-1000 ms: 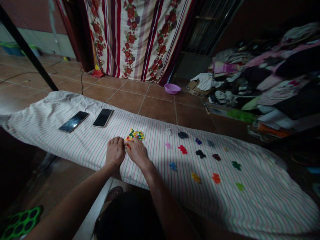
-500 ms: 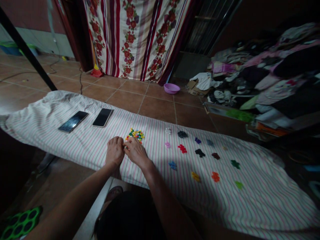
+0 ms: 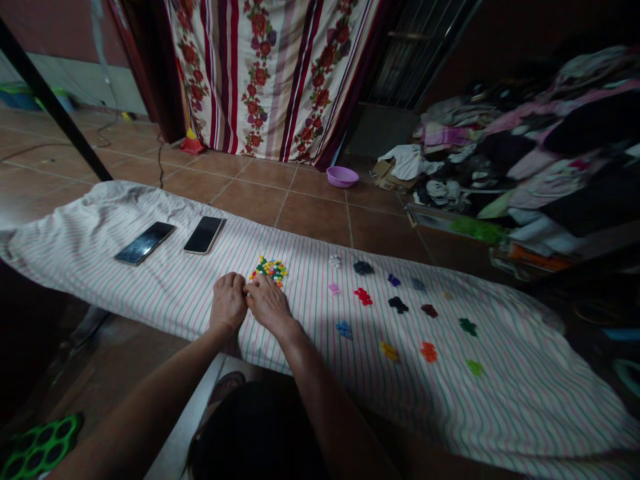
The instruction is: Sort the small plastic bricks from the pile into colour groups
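Observation:
My left hand (image 3: pixel 229 300) rests on the striped cloth with its fingers curled in, and what it holds, if anything, is hidden. Against it, my right hand (image 3: pixel 269 302) has its fingertips pinched together at the left hand's fingers; the piece between them is too small to make out. Just beyond both hands lies a mixed pile of small coloured pieces (image 3: pixel 270 267), partly covered by the right hand. To the right, small heaps sorted by colour are spread out, among them a red heap (image 3: pixel 363 297), a blue heap (image 3: pixel 344 329), a yellow heap (image 3: pixel 389 351) and an orange heap (image 3: pixel 429 352).
Two phones, one dark phone (image 3: pixel 205 235) and one shiny phone (image 3: pixel 145 243), lie on the striped cloth (image 3: pixel 125 287) at the left. On the tiled floor beyond stands a purple basin (image 3: pixel 343 177). A heap of clothes (image 3: pixel 545 147) fills the right back.
Both hands stay together beside the mixed pile, with only slight finger movement. The whole view has shifted a little; the sorted heaps look the same.

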Tool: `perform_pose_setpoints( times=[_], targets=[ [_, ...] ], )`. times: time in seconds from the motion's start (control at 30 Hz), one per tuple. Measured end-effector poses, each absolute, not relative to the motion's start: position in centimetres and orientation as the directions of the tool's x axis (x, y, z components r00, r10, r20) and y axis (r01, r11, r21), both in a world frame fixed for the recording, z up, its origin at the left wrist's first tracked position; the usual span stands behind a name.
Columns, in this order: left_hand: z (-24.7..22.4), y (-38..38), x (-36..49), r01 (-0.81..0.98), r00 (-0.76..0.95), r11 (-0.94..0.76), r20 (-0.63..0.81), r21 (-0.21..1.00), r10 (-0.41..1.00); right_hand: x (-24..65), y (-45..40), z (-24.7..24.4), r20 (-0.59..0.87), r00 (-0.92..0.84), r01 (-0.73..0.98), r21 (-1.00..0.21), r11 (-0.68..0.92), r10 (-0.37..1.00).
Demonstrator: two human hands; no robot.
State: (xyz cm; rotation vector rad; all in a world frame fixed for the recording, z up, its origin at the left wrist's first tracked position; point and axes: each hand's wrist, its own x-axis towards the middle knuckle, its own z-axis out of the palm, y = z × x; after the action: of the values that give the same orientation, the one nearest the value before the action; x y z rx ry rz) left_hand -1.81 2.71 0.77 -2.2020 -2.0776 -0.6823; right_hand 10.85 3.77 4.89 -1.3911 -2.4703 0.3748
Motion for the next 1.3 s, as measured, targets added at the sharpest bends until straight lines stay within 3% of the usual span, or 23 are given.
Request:
perform_pose_setpoints(
  times=[0.27,0.57,0.73,0.87,1.07,1.3],
  targets=[
    [0.6,2.8,-1.8,0.961,-0.007,-0.084,0.326,0.264,0.945,10.8,4.0,4.3,0.141,-0.47,0.776,-0.406,0.484,0.871],
    [0.7,2.7,-1.7,0.968,-0.003,-0.087,0.356,0.237,0.935,11.1,4.7,4.4,0.2,-0.398,0.658,-0.618,0.43,0.895],
    [1.1,2.6,-1.5,0.969,-0.013,-0.077,0.359,0.235,0.933,11.7,5.4,4.1,0.276,-0.242,0.556,-0.746,0.366,0.93],
    [1.2,2.6,-1.5,0.973,-0.018,-0.063,0.346,0.22,0.938,13.3,6.2,3.3,0.245,-0.095,0.532,-0.807,0.257,0.965],
    [1.5,2.5,-1.4,0.976,-0.027,-0.045,0.325,0.213,0.945,16.5,6.5,2.5,0.111,-0.038,0.646,-0.756,0.109,0.993],
    [1.8,2.5,-1.3,0.976,-0.03,-0.036,0.297,0.213,0.954,18.4,5.3,3.4,0.035,-0.11,0.848,-0.518,0.112,0.993]
  ],
)
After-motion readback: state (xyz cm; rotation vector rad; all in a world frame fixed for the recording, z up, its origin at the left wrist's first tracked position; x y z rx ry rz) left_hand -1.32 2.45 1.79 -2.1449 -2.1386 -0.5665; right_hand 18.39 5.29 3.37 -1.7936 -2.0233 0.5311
